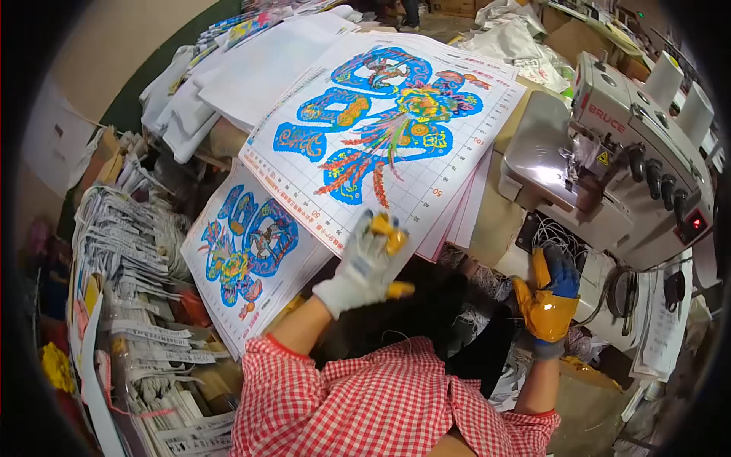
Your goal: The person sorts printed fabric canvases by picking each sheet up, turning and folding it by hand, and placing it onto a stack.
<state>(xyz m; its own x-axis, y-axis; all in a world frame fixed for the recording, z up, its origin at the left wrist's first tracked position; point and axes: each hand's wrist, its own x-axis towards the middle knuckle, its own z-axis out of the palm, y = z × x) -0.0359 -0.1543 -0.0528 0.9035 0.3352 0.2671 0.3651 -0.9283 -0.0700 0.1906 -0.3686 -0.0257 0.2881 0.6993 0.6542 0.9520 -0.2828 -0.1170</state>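
Just beyond the left grip (364, 257), the printed sheet (388, 129) was spread; whether its edge was pinched, or anything held by the right grip (547, 299) near the sewing machine (636, 145), could not be told. By a tug, underlying sheets (466, 213) could be skewed.

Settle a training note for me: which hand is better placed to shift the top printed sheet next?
Left, probably. The left hand is at the near edge of the top printed sheet, though any grip is unclear; the right hand is off beside the sewing machine.
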